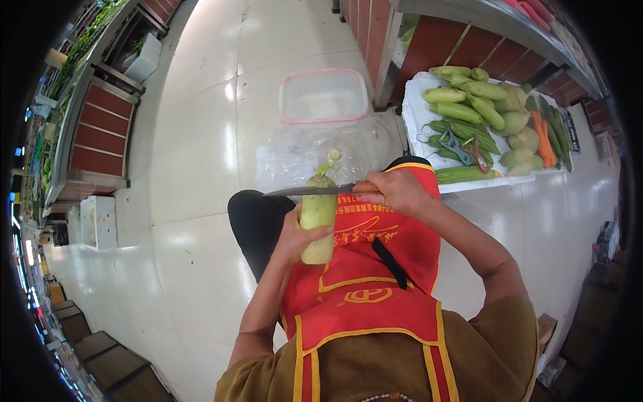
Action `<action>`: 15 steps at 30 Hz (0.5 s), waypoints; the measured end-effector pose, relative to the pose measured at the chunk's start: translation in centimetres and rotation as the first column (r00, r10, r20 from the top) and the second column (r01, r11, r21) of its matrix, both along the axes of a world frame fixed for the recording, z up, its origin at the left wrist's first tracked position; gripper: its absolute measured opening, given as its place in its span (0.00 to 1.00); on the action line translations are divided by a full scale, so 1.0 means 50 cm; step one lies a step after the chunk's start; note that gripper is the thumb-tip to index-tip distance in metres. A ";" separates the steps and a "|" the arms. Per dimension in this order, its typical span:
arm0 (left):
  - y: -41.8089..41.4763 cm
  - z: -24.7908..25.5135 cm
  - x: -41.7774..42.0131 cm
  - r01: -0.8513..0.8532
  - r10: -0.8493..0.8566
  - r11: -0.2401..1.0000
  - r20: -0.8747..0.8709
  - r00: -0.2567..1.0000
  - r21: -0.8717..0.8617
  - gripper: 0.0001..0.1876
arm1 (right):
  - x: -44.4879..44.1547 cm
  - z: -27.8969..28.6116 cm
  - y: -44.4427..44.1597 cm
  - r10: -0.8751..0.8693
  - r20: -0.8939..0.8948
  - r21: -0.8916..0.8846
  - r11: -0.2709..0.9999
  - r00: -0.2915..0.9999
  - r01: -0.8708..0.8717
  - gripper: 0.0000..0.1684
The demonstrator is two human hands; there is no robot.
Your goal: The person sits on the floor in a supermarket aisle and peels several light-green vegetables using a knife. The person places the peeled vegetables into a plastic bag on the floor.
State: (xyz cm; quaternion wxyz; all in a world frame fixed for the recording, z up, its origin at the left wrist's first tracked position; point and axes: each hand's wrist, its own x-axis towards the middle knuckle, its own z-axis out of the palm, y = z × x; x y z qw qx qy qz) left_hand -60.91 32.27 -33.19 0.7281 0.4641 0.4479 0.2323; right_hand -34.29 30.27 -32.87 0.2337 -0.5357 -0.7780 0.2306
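Observation:
My left hand (296, 236) grips a pale green radish (318, 216) from its left side, over my lap. The radish's leafy stem end points away from me. My right hand (402, 191) is shut on the brown handle of a kitchen knife (306, 191). Its long dark blade lies across the radish just below the stem end; how deep the edge sits cannot be seen. Beyond the radish, a small cut piece (335, 154) rests on clear plastic bags (296, 145) on the floor.
A clear plastic tub with a pink rim (324, 120) stands beyond the bags. At right, a white foam board (414, 108) bears zucchini, bitter melons, carrots (543, 138), radishes and two peelers (457, 148). Red-panelled vegetable stands (103, 130) flank the tiled floor, with a white foam box (99, 221) at left.

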 end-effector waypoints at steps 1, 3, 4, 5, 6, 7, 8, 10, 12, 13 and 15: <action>-0.001 -0.001 -0.005 0.005 -0.005 0.999 0.027 1.000 -0.032 0.29 | 0.000 0.004 0.000 0.011 0.046 -0.005 1.000 0.999 -0.011 0.25; 0.001 -0.007 -0.018 0.045 -0.029 0.990 0.116 0.993 -0.134 0.29 | 0.003 0.004 0.000 0.038 0.074 -0.019 0.999 0.997 -0.036 0.25; 0.001 -0.008 -0.020 0.066 -0.037 0.981 0.161 0.986 -0.183 0.29 | 0.005 0.002 0.000 0.053 0.055 -0.027 0.998 0.997 -0.051 0.25; -0.001 -0.008 -0.018 0.046 -0.039 0.996 0.084 0.996 -0.076 0.29 | 0.007 0.000 0.000 0.068 0.036 -0.035 0.997 0.997 -0.067 0.25; -0.003 -0.005 -0.012 0.036 -0.036 0.999 0.008 0.999 0.033 0.29 | 0.006 -0.002 -0.001 0.038 0.032 -0.049 0.998 0.999 -0.037 0.25; -0.004 -0.002 -0.008 0.034 -0.024 0.989 -0.067 0.997 0.142 0.30 | 0.000 -0.005 -0.002 0.009 0.028 -0.062 0.998 1.000 -0.007 0.25; 0.005 0.001 -0.001 0.053 -0.006 0.973 -0.205 0.979 0.224 0.30 | -0.005 -0.008 -0.002 -0.021 0.024 -0.076 0.997 0.999 0.022 0.25; 0.030 0.005 0.017 0.121 0.071 0.917 -0.456 0.887 0.379 0.30 | -0.016 -0.016 0.007 -0.064 0.031 -0.110 0.992 0.997 0.067 0.25; 0.038 0.004 0.001 0.096 -0.061 0.982 -0.204 0.977 0.166 0.30 | -0.011 -0.020 0.014 -0.052 -0.013 -0.145 0.988 0.999 0.050 0.24; 0.039 0.002 -0.007 0.104 -0.100 0.993 -0.063 0.993 0.050 0.30 | 0.002 -0.023 0.022 -0.020 -0.061 -0.161 0.987 0.998 0.009 0.24; 0.038 0.001 -0.011 0.107 -0.106 0.994 -0.040 0.994 0.026 0.30 | 0.012 -0.022 0.028 0.024 -0.075 -0.159 0.987 0.997 -0.036 0.24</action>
